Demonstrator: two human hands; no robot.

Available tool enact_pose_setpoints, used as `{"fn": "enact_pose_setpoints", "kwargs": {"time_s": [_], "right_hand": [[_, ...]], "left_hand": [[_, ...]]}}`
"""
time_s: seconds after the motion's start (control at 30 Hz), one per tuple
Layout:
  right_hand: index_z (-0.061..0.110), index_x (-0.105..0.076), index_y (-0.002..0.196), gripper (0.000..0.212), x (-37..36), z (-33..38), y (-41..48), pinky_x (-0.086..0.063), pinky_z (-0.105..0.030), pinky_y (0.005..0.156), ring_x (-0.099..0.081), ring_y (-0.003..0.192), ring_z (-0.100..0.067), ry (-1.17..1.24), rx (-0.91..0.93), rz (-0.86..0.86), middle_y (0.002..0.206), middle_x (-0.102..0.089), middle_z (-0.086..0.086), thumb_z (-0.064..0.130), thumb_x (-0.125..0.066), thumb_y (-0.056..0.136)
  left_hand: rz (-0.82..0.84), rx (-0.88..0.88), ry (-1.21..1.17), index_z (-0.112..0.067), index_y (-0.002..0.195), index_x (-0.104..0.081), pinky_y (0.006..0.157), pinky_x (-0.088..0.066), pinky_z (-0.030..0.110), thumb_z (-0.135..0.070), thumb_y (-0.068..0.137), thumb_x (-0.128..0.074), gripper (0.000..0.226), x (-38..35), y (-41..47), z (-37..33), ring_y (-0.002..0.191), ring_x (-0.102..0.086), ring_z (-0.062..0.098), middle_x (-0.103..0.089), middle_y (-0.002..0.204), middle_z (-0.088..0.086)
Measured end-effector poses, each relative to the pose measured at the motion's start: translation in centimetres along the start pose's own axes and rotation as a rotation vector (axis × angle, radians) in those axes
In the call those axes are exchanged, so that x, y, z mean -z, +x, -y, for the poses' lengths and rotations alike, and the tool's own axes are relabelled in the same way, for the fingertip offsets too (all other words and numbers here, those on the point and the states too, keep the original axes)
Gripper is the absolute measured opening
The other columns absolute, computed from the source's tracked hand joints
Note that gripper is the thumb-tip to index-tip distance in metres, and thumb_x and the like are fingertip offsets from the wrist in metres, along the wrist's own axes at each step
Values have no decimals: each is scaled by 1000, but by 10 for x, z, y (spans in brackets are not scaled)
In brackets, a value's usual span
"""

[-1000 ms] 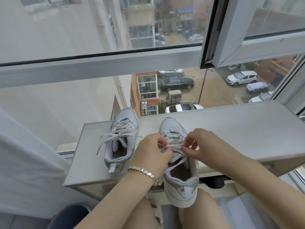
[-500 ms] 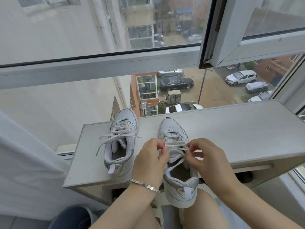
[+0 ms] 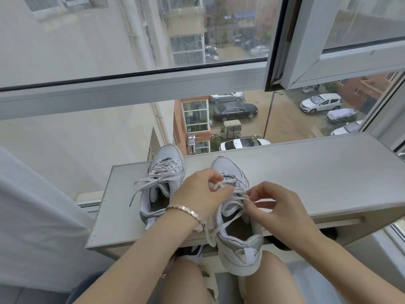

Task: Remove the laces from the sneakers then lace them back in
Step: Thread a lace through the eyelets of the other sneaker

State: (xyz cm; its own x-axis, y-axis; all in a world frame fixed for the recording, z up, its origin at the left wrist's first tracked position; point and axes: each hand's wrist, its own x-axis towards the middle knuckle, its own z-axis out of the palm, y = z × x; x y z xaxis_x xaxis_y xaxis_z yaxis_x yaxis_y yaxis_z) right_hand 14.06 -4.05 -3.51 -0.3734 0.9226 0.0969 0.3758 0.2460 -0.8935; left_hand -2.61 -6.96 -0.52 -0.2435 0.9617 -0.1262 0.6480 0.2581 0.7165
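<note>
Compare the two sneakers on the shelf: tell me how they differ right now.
The left sneaker sits wholly on the shelf; the right sneaker's heel overhangs its near edge. The left sneaker lies untouched; the left hand and right hand pinch the right sneaker's lace. Both are pale, laced, toes pointing away.

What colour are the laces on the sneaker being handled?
White flat fabric laces, clearest in head view.
</note>
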Motion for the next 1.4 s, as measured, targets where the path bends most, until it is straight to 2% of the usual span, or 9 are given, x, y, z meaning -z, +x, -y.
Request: {"fn": "enact_pose_setpoints", "kwargs": {"time_s": [0.13, 0.33, 0.53, 0.63, 0.83, 1.03, 1.1, 1.23, 1.4], "right_hand": [[31, -64, 76, 9, 10, 6, 21, -55, -30, 69, -61, 70, -5, -88, -67, 126, 73, -64, 10, 28, -61, 84], [35, -60, 71, 12, 2, 21, 44, -43, -22, 64, -50, 63, -3, -342, -41, 338, 74, -56, 10, 36, -67, 81], [22, -64, 74, 14, -4, 11, 46, -52, -40, 74, -52, 59, -14, -146, -174, 273, 67, -58, 2, 26, -62, 86], [24, -61, 71, 16, -7, 4, 44, -51, -44, 76, -50, 60, -16, -129, -187, 205, 64, -57, 1, 26, -62, 86], [29, -57, 72, 14, -6, 13, 36, -49, -30, 65, -53, 62, -9, -177, -124, 138, 73, -57, 5, 30, -67, 82], [33, -64, 66, 14, -7, 32, 36, -36, -6, 62, -47, 67, 2, -327, 7, 260, 73, -52, 9, 36, -68, 79], [25, -72, 76, 13, -9, 35, 39, -36, -6, 60, -47, 64, 0, -381, 10, 347, 70, -53, 8, 36, -68, 80], [34, -54, 57, 29, -12, 37, 44, -35, -12, 52, -41, 54, -5, -423, 16, 418, 65, -53, 3, 31, -64, 85], [33, -49, 69, 23, -13, 25, 34, -35, -9, 70, -45, 80, 1, -375, 110, 414, 87, -44, 10, 28, -55, 90]], "left_hand": [[25, 50, 33, -28, 104, -62, 75, -43, 19, -35, 75, -71, 31, -6, -3, -4, 89, -56, 6, -60, 104, -12], [-125, 21, -155, -35, 70, -63, 68, -44, 7, -22, 76, -72, 17, -13, -15, 13, 83, -63, 0, -68, 83, -12], [-205, -18, -178, -37, 64, -60, 82, -50, 21, -22, 74, -74, 23, -18, -18, 18, 89, -63, -1, -68, 87, -16], [-217, -27, -243, -36, 62, -62, 78, -53, 24, -20, 71, -76, 23, -21, -21, 19, 90, -62, -3, -68, 93, -16], [-239, 9, -439, -22, 64, -69, 63, -48, 7, -7, 69, -77, 17, -24, -26, 23, 76, -64, -8, -69, 86, -15], [-236, 26, -518, -13, 65, -67, 62, -51, 11, -3, 68, -77, 14, -27, -27, 25, 70, -67, -3, -71, 85, -12], [-231, 39, -548, -15, 64, -66, 62, -52, 12, -1, 69, -76, 18, -27, -28, 25, 70, -68, 0, -71, 86, -10], [-250, 68, -550, -17, 61, -64, 66, -53, 15, -3, 67, -77, 20, -28, -27, 26, 70, -68, -1, -71, 86, -8], [-252, 47, -579, -12, 64, -62, 60, -48, 7, -3, 71, -76, 18, -30, -27, 23, 71, -67, -4, -69, 85, -6]]}}
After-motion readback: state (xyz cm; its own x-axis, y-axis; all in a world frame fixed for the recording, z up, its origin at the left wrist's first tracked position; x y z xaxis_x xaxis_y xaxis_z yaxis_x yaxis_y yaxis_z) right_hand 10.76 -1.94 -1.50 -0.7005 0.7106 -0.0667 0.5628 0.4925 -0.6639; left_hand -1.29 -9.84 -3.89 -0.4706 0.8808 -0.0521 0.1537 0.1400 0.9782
